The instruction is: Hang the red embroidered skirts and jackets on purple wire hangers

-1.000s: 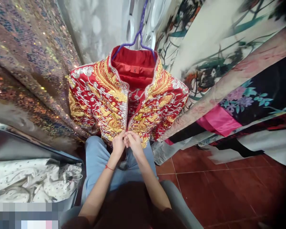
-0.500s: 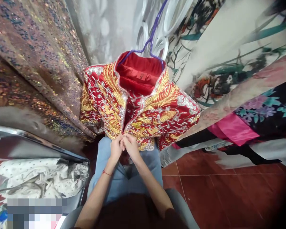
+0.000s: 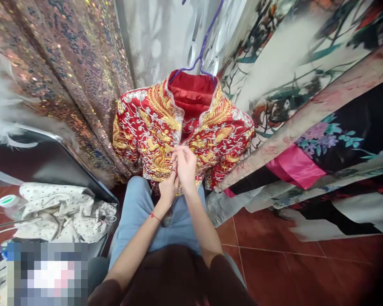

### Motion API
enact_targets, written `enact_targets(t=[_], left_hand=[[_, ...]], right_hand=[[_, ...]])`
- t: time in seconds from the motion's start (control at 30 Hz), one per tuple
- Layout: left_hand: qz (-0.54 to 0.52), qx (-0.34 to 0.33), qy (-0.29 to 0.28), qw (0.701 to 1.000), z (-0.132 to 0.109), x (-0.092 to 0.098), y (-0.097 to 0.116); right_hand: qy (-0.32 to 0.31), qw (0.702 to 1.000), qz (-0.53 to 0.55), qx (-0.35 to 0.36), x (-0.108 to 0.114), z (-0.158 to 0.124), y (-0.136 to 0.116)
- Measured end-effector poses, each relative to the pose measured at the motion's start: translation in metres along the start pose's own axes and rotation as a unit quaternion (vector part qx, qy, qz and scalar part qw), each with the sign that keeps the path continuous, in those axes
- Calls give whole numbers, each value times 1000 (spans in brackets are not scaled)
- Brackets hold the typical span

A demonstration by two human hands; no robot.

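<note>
A red jacket (image 3: 223, 131) with gold and silver embroidery hangs on a purple hanger (image 3: 201, 55) in front of me, its collar spread at the top. My left hand (image 3: 169, 185) is closed on the jacket's front edge near the lower middle. Just above and to the right of it, my right hand (image 3: 185, 163) has its fingers pinched together at the front opening, higher up. Whatever sits between the right fingertips is too small to make out. The two hands are close together over my lap.
Sequinned fabric (image 3: 79, 63) hangs at the left and floral garments (image 3: 332, 140) at the right. A white spotted cloth (image 3: 60, 212) and a bottle (image 3: 11, 204) lie at the lower left. My knees in blue jeans (image 3: 134, 212) are under the jacket.
My right hand has moved up along the front opening, above the left hand. Both hands were together at the lower point of the opening before. The view has shifted slightly.
</note>
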State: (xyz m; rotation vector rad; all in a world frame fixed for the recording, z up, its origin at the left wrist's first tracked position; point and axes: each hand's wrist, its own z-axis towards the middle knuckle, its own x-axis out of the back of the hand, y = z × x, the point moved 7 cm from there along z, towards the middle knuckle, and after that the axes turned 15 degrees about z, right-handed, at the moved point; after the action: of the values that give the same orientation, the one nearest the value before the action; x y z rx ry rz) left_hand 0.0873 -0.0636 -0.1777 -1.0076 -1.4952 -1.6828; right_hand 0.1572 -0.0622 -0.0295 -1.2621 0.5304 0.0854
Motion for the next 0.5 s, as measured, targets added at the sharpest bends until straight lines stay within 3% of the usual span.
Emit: enact_targets(t=[0.1,0.2,0.37,0.5], left_hand=[[38,-30,-19,999,-3,-3,18],[102,-67,-41,992,-2,-4,32],[147,-80,-43,985,10,1,31],[-36,-166,-18,985,19,27,13]], right_hand=[[-10,996,2,86,-14,22,-49],[-17,992,2,122,-21,38,-71],[-5,986,-17,163,-19,49,-62],[-39,980,-125,150,-8,50,-51]])
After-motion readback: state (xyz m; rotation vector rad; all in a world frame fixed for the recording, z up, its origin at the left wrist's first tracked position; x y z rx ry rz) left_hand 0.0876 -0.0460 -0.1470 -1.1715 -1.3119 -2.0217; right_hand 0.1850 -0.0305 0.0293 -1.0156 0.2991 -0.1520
